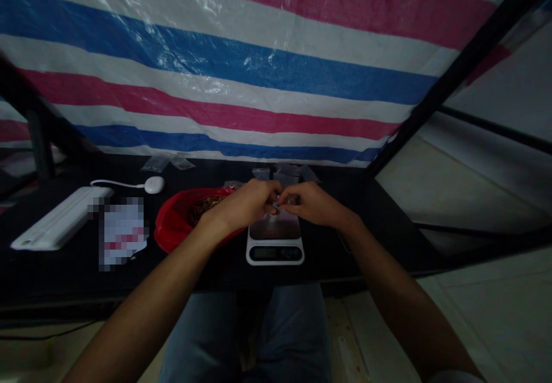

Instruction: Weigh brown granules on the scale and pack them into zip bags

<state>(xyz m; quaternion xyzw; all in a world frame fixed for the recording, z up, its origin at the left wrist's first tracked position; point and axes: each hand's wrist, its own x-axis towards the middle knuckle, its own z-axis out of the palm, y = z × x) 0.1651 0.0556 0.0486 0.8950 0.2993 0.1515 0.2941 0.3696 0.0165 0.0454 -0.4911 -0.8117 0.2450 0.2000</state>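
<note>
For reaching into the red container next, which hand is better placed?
Probably the left hand: its wrist overlaps the red container in view, while the right hand is farther off, at the right side of the scale.

Scale [275,230] on the table [388,228] — bag [170,222] at its left, packets [287,170], it seems, behind.

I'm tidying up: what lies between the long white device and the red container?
In the head view, a pale, pixelated item with a reddish band.

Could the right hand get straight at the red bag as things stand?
Probably not straight across: the left hand and its forearm lie between the right hand and the red bag.
</note>
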